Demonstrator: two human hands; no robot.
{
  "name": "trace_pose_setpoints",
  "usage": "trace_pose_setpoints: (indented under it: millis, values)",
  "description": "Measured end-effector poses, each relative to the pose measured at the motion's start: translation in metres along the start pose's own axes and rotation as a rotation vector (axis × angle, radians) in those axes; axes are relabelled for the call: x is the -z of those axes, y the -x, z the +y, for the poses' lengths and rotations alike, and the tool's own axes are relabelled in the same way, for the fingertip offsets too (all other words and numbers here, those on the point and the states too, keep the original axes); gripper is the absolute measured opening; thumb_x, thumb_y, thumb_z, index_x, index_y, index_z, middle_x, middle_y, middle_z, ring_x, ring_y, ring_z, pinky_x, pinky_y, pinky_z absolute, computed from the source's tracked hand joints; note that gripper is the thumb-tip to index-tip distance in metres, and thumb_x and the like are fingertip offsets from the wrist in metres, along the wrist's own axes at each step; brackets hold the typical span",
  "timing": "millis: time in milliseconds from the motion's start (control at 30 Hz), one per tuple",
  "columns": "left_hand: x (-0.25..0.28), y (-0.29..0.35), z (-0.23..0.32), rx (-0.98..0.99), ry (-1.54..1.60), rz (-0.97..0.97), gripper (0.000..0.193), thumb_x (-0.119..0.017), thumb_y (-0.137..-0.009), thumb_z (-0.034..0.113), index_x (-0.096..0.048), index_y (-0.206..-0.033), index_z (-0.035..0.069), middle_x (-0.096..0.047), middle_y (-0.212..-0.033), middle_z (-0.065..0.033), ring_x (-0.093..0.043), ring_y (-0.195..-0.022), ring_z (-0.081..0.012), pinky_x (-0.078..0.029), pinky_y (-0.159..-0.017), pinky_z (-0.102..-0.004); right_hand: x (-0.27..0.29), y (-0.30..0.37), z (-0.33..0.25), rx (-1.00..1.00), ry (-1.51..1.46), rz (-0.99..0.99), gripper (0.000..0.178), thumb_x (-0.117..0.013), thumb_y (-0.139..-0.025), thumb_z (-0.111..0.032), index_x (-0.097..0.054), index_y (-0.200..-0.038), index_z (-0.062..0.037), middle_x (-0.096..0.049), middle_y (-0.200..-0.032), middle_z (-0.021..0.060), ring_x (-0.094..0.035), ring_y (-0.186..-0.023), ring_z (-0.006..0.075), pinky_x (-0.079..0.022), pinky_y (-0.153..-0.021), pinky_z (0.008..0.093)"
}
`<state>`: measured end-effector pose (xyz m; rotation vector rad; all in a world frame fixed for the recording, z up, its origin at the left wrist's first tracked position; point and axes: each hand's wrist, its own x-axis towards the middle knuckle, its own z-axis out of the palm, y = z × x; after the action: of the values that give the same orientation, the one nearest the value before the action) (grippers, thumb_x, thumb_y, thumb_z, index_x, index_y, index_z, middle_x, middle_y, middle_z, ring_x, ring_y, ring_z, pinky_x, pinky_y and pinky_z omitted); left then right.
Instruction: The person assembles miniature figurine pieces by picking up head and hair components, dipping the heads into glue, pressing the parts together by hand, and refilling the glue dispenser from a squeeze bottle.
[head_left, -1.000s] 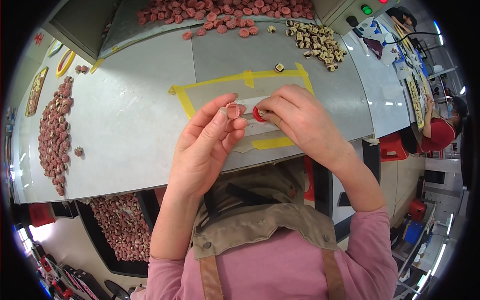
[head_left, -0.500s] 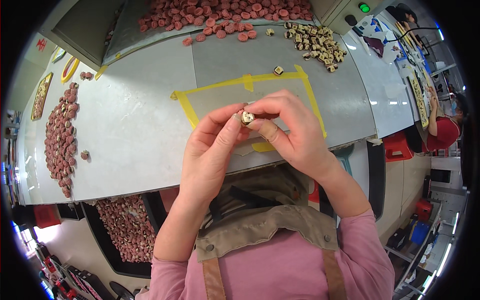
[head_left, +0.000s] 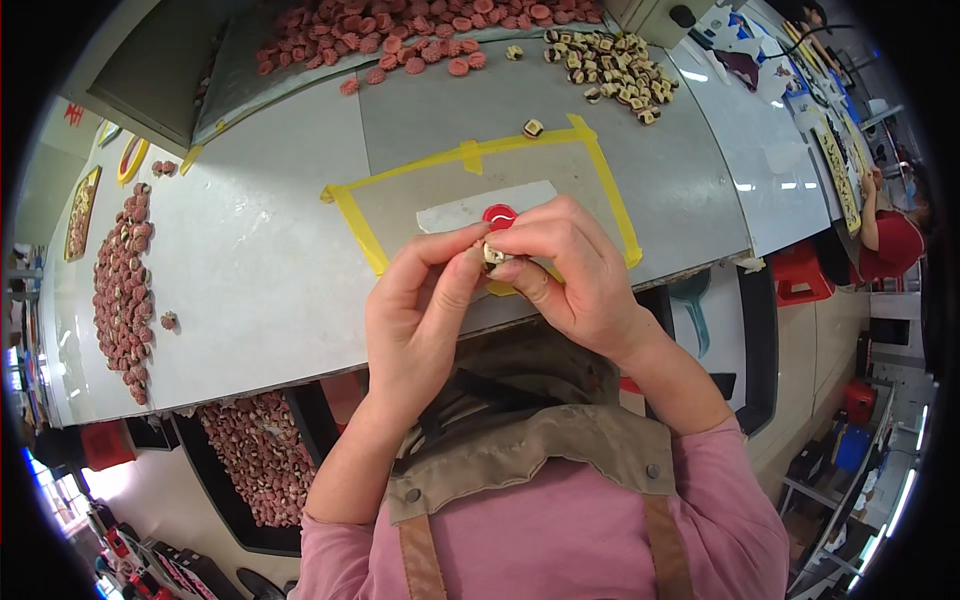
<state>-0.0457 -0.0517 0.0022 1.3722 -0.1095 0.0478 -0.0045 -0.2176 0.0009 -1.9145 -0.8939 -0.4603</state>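
Observation:
Thumbs and fingertips of my left hand [head_left: 412,310] and my right hand [head_left: 578,272] meet around one small piece [head_left: 492,256], cream and dark brown on the side that shows. Both hands are closed on it, just above the table's near edge. My fingers hide most of the piece, with a trace of pink at its far side. Beyond them lies a white strip [head_left: 452,210] with a red round thing [head_left: 499,214] that carries a white curved mark. Yellow tape [head_left: 410,167] frames this part of the table.
Pink ridged cups [head_left: 415,45] are heaped at the back. Cream-and-brown pieces [head_left: 622,78] lie back right, one alone [head_left: 533,128]. Pink-and-cream pieces [head_left: 122,285] form a long pile at left. A black tray [head_left: 215,490] below holds more. Another person [head_left: 885,225] sits far right.
The view has shifted slightly. My hands sit a little nearer to me over the table, still on the same piece. The white strip and the red round thing now show beyond them.

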Motion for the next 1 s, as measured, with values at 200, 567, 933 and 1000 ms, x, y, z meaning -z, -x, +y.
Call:
trace_pose_setpoints:
  millis: [200, 567, 933, 1000]
  values:
    - [-0.009, 0.000, -0.012, -0.114, -0.177, 0.048, 0.019, -0.056, -0.096, 0.006, -0.061, -0.111, -0.003, -0.061, -0.103, -0.0072, -0.061, -0.091, -0.0111, -0.051, -0.078, -0.0236, -0.002, 0.009, 0.008, 0.075, 0.136, 0.059, 0.022, -0.070, -0.084, -0.010, -0.059, -0.103, -0.0054, -0.062, -0.094, 0.0060, -0.059, -0.081, 0.0228, -0.049, -0.069, 0.0313]
    - [-0.008, -0.011, 0.001, 0.147, -0.016, -0.104, 0.026, -0.053, -0.098, 0.010, -0.058, -0.120, -0.002, -0.061, -0.101, -0.0055, -0.060, -0.090, -0.0094, -0.051, -0.080, -0.0233, 0.009, 0.011, 0.015, 0.037, 0.017, 0.058, 0.032, -0.072, -0.083, -0.024, -0.058, -0.106, -0.0058, -0.059, -0.096, 0.0074, -0.058, -0.089, 0.0233, -0.049, -0.075, 0.0334]
    - [-0.019, -0.008, -0.016, -0.131, -0.117, -0.106, 0.069, -0.067, -0.084, -0.001, -0.030, -0.143, 0.002, -0.061, -0.105, -0.0113, -0.062, -0.095, -0.0155, -0.051, -0.084, -0.0282, 0.009, 0.012, 0.022, -0.043, -0.070, -0.051, 0.031, -0.076, -0.073, -0.007, -0.062, -0.100, -0.0069, -0.058, -0.098, 0.0056, -0.057, -0.088, 0.0236, -0.050, -0.076, 0.0340]
    - [-0.020, -0.008, -0.019, -0.072, -0.136, -0.047, 0.070, -0.070, -0.081, -0.001, -0.034, -0.141, 0.001, -0.060, -0.104, -0.0103, -0.062, -0.094, -0.0150, -0.052, -0.083, -0.0270, 0.007, 0.010, 0.024, -0.020, -0.031, -0.034, 0.031, -0.075, -0.072, -0.005, -0.062, -0.100, -0.0068, -0.058, -0.097, 0.0057, -0.057, -0.087, 0.0239, -0.050, -0.075, 0.0342]
